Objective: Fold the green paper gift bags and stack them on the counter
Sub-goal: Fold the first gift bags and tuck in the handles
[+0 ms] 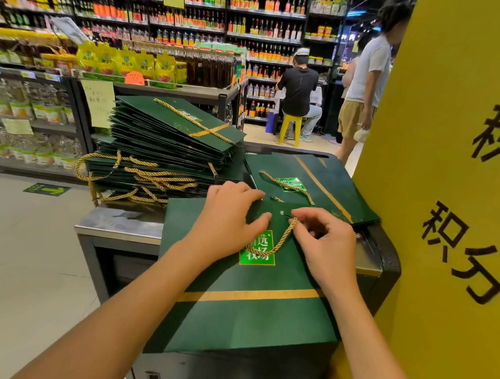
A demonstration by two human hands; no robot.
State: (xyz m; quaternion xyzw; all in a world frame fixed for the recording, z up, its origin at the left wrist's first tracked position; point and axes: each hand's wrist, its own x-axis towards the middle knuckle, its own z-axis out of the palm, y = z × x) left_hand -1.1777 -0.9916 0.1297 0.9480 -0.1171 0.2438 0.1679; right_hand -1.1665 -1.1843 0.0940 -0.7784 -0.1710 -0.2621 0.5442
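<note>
**Green paper gift bag (pixel 245 312) flat at the near edge of the tabletop (pixel 115 224)**

It lies face up and folded flat, its lower part hanging past the tabletop's near edge. The paper is dark green and matt, with 1 gold stripe (pixel 250 296) running across it. A twisted gold rope handle (pixel 280 242) loops down over its upper half. The left hand (pixel 227 221) rests on the bag near its top edge, fingers fairly straight and spread, holding nothing. The right hand (pixel 326 246) pinches the rope handle between thumb and forefinger, close to where the rope meets the paper.

A tall stack (pixel 160 149) of the same bags sits at the far left corner, their rope handles spilling out toward the left edge. A second bag (pixel 321 178) lies flat at the far right corner.

A bright green label (pixel 258 256) on the near bag carries white Chinese characters. 选 can be read in the upper row; the rope crosses the lower row, which I cannot read. The yellow board (pixel 462 150) beside the tabletop's right edge shows black brush characters, 积 and then 积分. Further strokes are cut off at the picture's right side. The second bag's label is too small to read.
</note>
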